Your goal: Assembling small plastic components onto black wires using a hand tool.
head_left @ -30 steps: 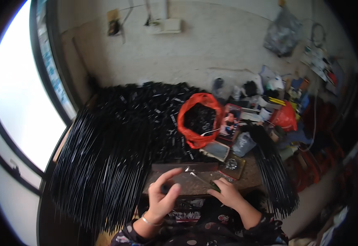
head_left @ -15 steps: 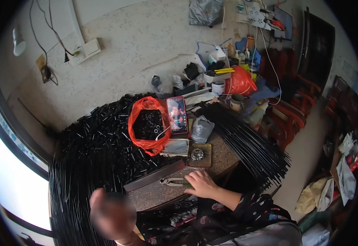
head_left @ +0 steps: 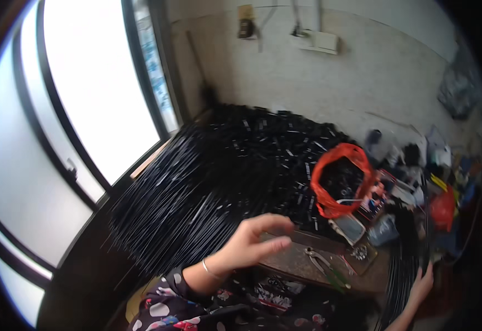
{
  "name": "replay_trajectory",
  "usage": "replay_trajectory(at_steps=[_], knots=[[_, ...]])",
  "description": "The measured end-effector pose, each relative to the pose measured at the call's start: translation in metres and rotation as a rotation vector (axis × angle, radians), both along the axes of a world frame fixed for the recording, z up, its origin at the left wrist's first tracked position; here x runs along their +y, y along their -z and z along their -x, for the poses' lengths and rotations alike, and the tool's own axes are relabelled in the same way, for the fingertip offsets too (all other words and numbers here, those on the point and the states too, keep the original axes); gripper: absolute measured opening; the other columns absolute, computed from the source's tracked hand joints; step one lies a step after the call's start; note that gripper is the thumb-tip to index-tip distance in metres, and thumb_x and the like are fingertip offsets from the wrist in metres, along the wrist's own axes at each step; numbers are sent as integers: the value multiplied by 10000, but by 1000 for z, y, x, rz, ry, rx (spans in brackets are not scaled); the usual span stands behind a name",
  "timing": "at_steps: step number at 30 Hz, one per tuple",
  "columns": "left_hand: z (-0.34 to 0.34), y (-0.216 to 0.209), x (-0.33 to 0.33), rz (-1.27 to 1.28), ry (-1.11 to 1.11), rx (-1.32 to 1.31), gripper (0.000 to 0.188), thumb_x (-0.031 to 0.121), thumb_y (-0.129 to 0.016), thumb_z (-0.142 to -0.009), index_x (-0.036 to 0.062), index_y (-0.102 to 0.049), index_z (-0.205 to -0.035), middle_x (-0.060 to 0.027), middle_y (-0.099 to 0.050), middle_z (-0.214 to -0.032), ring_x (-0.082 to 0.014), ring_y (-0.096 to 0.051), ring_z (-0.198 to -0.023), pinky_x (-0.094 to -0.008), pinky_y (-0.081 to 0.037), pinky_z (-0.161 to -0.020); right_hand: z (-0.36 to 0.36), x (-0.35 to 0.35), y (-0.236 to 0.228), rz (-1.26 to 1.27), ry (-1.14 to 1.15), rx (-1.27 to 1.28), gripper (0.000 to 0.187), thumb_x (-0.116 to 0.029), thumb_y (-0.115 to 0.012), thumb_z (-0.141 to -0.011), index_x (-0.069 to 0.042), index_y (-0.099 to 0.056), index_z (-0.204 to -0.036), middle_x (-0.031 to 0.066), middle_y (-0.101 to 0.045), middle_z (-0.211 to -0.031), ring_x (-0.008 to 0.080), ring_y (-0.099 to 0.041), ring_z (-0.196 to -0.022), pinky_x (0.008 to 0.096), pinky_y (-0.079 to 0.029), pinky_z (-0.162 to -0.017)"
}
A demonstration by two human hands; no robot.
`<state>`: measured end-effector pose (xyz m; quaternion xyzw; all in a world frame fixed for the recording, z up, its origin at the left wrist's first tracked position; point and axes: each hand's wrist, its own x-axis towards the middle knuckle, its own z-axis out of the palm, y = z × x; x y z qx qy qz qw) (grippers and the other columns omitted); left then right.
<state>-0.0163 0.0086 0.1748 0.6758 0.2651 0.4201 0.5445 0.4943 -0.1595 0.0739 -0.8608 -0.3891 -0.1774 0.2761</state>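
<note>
My left hand [head_left: 255,243] hovers over the near edge of the table [head_left: 302,268], thumb and fingers apart and nothing between them. Left of it spreads a big heap of long thin black rods [head_left: 169,204]. At the far right, my right hand [head_left: 422,287] is at the outer side of another bundle of black rods [head_left: 401,270]. Some rods run down between its thumb and fingers, though blur softens the grip. Between the hands lie pincers [head_left: 332,271] with green handles, jaws toward the back, touched by neither hand.
Short black tubes [head_left: 274,143] are piled at the back. A red plastic bag [head_left: 322,203] stands open beside a phone [head_left: 374,197]. Nearer are a shallow box [head_left: 347,228], a tray of small metal parts [head_left: 358,252] and a grey plastic bag [head_left: 383,229]. A window [head_left: 86,83] borders the left.
My view has swung left. My right hand has left the pincers and moved right to the rod bundle. My left hand has come forward over the table edge.
</note>
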Motion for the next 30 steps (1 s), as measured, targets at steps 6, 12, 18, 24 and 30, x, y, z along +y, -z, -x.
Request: replay_trajectory(at_steps=[6,12,18,24,30], knots=[[141,46,95,-657,-1030,772,123,82,-591,-759,31,-625,-866,-115,-623,-942,-281,-584,-916,-357,-472,-779,38,39,33,609,207,97,533,-191,-602,-817,-132,-410,-1311,101,-330,-1388,284,-320,-1265,433,-402,-924],[286,83,150,-448,-1309,1529,585,416,-568,-797,5,-473,-1202,-157,-456,-1290,-278,-390,-1231,-435,-319,-993,82,39,-3,649,113,-47,601,-448,-552,-849,-54,-428,-1285,137,-440,-1304,321,-361,-1232,472,-333,-978],[325,86,208,-140,-1384,1253,781,635,-355,-835,3,-403,-1292,-151,-419,-1335,-260,-361,-1261,-438,-298,-1008,262,106,4,263,-986,-173,654,-272,-696,-734,-55,-419,-1285,150,-401,-1322,338,-323,-1256,454,-281,-1020],[296,79,233,-108,-1547,1293,766,674,-370,-801,-22,-631,-981,-124,-549,-1063,-272,-486,-1062,-393,-367,-877,433,191,61,426,-1673,-291,739,-386,-665,-725,-230,-333,-1367,45,-279,-1429,301,-147,-1349,536,-54,-1068],[306,76,230,-45,-1408,1281,751,674,-389,-790,-26,-627,-926,-160,-606,-983,-298,-566,-965,-407,-412,-828,509,244,85,340,-1704,-395,855,-318,-672,-655,-262,-258,-1401,40,-156,-1481,296,-4,-1380,573,73,-1048]])
